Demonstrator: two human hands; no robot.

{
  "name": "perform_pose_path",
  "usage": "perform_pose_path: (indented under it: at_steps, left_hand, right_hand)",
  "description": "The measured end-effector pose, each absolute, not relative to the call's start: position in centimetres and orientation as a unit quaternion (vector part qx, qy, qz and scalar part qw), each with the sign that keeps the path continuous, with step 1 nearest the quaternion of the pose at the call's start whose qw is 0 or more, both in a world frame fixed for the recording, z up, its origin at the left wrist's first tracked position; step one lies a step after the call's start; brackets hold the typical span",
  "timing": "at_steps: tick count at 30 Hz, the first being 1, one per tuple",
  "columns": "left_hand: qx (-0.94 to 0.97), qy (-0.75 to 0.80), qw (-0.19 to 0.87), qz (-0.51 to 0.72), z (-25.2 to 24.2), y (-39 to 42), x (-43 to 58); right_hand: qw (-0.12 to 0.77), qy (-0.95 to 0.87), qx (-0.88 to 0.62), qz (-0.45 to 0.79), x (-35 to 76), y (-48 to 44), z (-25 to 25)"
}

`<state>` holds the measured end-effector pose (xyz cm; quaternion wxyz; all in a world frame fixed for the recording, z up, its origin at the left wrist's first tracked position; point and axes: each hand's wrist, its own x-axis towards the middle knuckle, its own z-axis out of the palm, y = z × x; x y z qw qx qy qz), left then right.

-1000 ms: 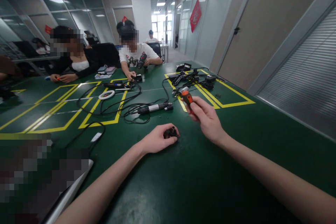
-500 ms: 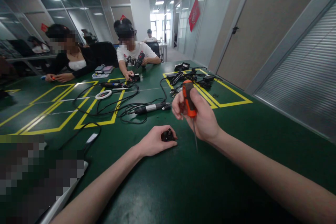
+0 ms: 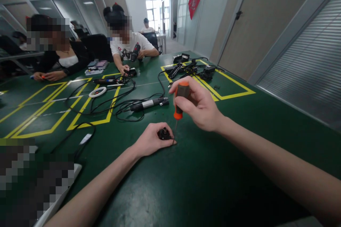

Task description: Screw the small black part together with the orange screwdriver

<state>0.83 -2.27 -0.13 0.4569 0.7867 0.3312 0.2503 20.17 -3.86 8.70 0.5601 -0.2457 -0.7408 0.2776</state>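
My left hand (image 3: 151, 140) rests on the green table with thumb and fingers closed round a small black part (image 3: 164, 134). A short round metal post sticks up from the part's top. My right hand (image 3: 200, 108) grips the orange and dark grey handle of a screwdriver (image 3: 178, 104). The screwdriver's thin shaft points down, its tip by the thumb and fingertips of my left hand at the part's right side. Whether the tip touches the part, I cannot tell.
Beyond my hands lies a grey and black electric screwdriver (image 3: 149, 104) among looped black cables. A white ring (image 3: 97, 92) sits further left. Black parts and cables (image 3: 183, 69) fill the taped area at the back. Across the table, a co-worker (image 3: 130, 46) holds a power drill (image 3: 135, 52).
My right hand has brought the screwdriver left and turned, so its tip is now close to my left hand. My left hand keeps hold of the black part. The camera view has shifted.
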Motion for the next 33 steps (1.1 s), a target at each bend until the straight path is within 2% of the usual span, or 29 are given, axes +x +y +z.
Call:
perform_pose_path:
  at_steps: [4, 8, 14, 26, 33]
  left_hand:
    - [0.805, 0.316, 0.434, 0.252, -0.1, -2.1, 0.7]
    - [0.788, 0.317, 0.463, 0.253, -0.3, -2.1, 0.8]
    - [0.753, 0.312, 0.522, 0.25, -0.8, -2.0, 0.9]
    - [0.747, 0.314, 0.532, 0.245, -1.0, -1.9, 1.0]
    - [0.755, 0.314, 0.532, 0.219, 0.4, -2.1, 1.0]
  right_hand:
    - [0.541, -0.782, -0.253, 0.18, 21.0, -3.9, 9.2]
    - [0.529, -0.796, -0.263, 0.131, 21.0, -4.1, 9.3]
    - [0.496, -0.824, -0.247, 0.116, 20.5, -4.3, 9.1]
    - [0.485, -0.831, -0.25, 0.104, 20.3, -4.3, 8.8]
    - [0.465, -0.86, -0.209, 0.04, 19.9, -4.9, 9.1]
